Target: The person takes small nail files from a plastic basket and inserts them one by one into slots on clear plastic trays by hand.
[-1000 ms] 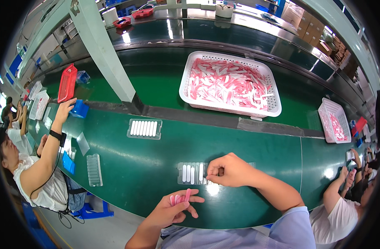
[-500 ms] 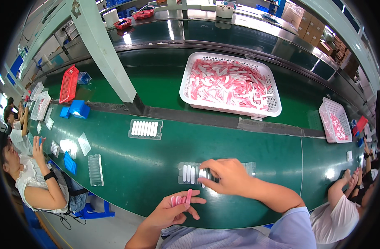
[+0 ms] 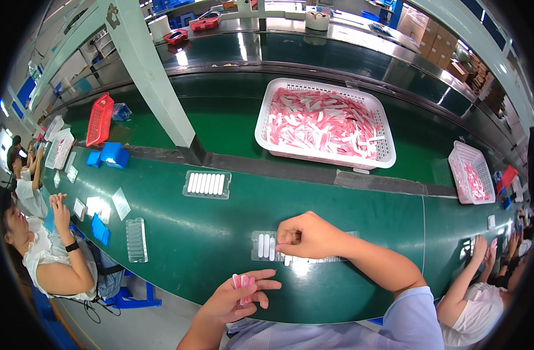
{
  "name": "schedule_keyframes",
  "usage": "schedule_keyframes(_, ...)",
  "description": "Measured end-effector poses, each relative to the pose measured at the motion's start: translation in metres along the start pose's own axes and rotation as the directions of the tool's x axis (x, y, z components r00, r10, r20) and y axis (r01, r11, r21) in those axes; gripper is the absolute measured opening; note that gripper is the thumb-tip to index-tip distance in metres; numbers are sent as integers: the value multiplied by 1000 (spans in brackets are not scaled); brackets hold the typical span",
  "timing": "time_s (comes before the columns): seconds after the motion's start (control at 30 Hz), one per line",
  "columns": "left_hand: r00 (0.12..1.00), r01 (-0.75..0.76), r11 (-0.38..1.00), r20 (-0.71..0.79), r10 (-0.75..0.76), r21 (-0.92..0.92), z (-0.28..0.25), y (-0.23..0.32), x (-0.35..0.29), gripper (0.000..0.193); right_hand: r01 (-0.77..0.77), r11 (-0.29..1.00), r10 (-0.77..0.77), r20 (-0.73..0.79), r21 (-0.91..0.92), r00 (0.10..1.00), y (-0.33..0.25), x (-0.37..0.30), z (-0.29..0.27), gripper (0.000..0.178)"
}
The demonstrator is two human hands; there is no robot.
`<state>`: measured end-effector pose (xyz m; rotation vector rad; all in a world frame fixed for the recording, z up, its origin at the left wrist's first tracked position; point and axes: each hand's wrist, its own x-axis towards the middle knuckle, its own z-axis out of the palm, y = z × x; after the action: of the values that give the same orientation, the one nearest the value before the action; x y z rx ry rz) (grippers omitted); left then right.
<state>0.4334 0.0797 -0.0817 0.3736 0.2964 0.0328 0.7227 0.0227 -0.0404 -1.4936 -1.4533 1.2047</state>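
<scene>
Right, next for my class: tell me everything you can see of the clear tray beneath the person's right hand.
The tray is shallow and see-through, apparently moulded plastic. It lies flat on the green table. Two white strips with rounded ends lie side by side in its left part, lengthwise away from the person; the end of another pale piece shows below the right hand. That hand hides its middle, and whether they touch is unclear.
</scene>
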Motion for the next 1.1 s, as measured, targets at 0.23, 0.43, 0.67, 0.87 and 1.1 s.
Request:
schedule_keyframes(0.23,997,-64,961,22,72,-269,-8,-3,-6,52,-36,752,-78,-144,-659,986,-7,7,13,37)
schedule_keyframes(0.43,999,32,988,27,-29,-150,11,4,-3,55,135,964,-146,-33,-228,989,-35,-16,25,35)
schedule_keyframes(0.67,981,160,985,103,-166,58,23,1,7,55,13,973,-10,-13,232,1000,-13,-31,28,11)
schedule_keyframes(0.87,991,38,990,133,-20,-135,-13,-9,-5,52,55,920,107,-382,388,918,2,-52,-7,7)
schedule_keyframes(1.1,993,-20,988,110,37,-151,-20,-11,-13,52,-90,885,269,-344,456,900,13,-58,-8,15)
